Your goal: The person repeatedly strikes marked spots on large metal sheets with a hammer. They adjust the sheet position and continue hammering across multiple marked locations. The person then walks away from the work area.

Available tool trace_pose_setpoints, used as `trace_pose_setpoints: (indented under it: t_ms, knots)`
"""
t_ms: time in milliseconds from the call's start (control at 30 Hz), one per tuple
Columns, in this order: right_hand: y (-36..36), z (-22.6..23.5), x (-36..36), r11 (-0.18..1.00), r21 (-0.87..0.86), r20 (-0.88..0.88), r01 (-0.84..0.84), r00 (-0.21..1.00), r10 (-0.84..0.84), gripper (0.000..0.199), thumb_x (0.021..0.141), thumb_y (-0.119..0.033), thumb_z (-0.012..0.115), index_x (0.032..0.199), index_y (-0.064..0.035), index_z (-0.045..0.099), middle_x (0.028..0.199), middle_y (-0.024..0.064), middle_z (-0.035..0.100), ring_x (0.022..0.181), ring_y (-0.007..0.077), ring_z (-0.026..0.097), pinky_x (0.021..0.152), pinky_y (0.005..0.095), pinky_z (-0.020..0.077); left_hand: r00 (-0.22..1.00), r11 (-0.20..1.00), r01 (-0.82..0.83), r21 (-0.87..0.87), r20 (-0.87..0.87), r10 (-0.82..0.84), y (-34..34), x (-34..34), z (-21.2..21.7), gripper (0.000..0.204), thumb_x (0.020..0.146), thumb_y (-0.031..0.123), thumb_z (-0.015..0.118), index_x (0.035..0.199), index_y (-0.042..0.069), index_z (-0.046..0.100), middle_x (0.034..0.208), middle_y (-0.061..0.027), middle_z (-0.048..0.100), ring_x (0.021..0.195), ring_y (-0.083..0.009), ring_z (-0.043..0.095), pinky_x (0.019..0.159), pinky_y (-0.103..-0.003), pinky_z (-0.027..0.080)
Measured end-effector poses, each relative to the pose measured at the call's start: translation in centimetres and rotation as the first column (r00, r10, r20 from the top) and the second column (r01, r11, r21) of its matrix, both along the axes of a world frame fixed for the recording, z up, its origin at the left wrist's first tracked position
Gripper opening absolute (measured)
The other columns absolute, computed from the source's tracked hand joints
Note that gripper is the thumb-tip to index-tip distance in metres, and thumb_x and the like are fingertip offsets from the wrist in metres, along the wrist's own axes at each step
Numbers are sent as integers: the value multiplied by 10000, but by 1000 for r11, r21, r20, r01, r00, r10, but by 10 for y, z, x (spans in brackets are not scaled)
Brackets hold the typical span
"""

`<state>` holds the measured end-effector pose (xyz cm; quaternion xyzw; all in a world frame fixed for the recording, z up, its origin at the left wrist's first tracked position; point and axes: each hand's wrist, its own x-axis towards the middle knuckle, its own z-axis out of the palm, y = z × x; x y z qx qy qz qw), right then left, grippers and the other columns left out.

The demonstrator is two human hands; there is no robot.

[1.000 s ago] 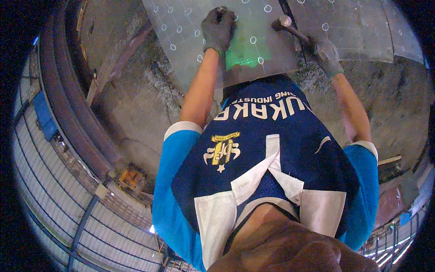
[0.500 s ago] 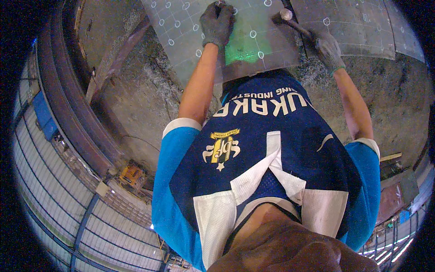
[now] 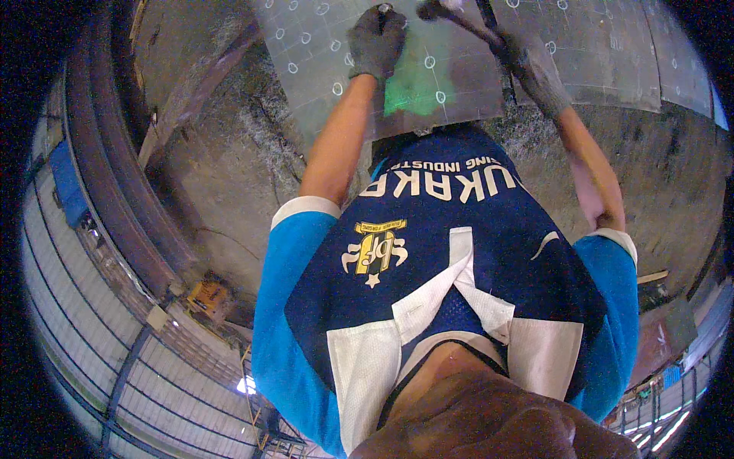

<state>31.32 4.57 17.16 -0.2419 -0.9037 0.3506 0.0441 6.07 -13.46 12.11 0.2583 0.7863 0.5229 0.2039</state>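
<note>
A grey metal plate (image 3: 317, 70) lies in front of me, marked with pale grid lines and several small circles. Over it, my left hand (image 3: 375, 47), in a dark grey glove, is closed in a fist around what looks like a metal punch (image 3: 385, 8); only its bright round end shows above the fingers. My right hand (image 3: 539, 80), gloved too and a little blurred, grips a hammer (image 3: 472, 27) by its handle. The hammer's head is up near the top edge, to the right of the punch and apart from it. A green patch of light (image 3: 417, 84) falls on the plate.
More marked plates (image 3: 600, 65) extend to the right, past a dark gap. Long curved-looking steel beams (image 3: 115, 176) run down the left side over a rough, dusty floor (image 3: 229, 183). A yellow machine part (image 3: 210, 297) stands at lower left, and a rusty sheet (image 3: 665, 336) at lower right.
The hammer has swung left, its head now close to my left fist, and my right hand has moved slightly left with it. My left hand has shifted a little right, still closed.
</note>
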Motion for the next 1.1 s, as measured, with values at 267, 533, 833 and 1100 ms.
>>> trace_pose_setpoints:
  t_ms: [267,533,833,1100]
  knots:
    - [9,45,-93,985,-164,-393,-55,920,-14,521,1039,-610,484,973,-100,564,823,85,575,707,199,535,631,401,390,866,977,71,-199,-474,-160,-1,8,6,317,952,323,668,1021,16,698,924,-172,714,862,-321,677,792,-412,542]
    - [-13,-46,3,985,167,15,-40,999,38,251,1020,-262,550,1073,-46,666,832,179,658,743,250,650,664,415,487,879,969,29,-247,-454,-142,-1,3,-14,331,990,303,626,1134,15,702,988,-210,734,909,-369,712,799,-458,550]
    - [-162,-143,187,148,-861,156,487,530,-834,278,1049,-360,512,1040,-103,616,690,4,565,493,164,474,451,339,395,946,859,-60,509,303,-113,-72,21,-17,167,957,216,655,878,98,567,765,-39,596,695,-180,612,691,-363,561]
    - [-337,-204,400,508,-171,596,845,499,-629,276,1034,-353,515,1046,-92,605,720,52,606,524,231,541,459,390,431,888,910,407,-79,-198,-415,-211,105,-45,240,995,290,620,939,56,619,861,-35,624,747,-162,590,673,-366,525]
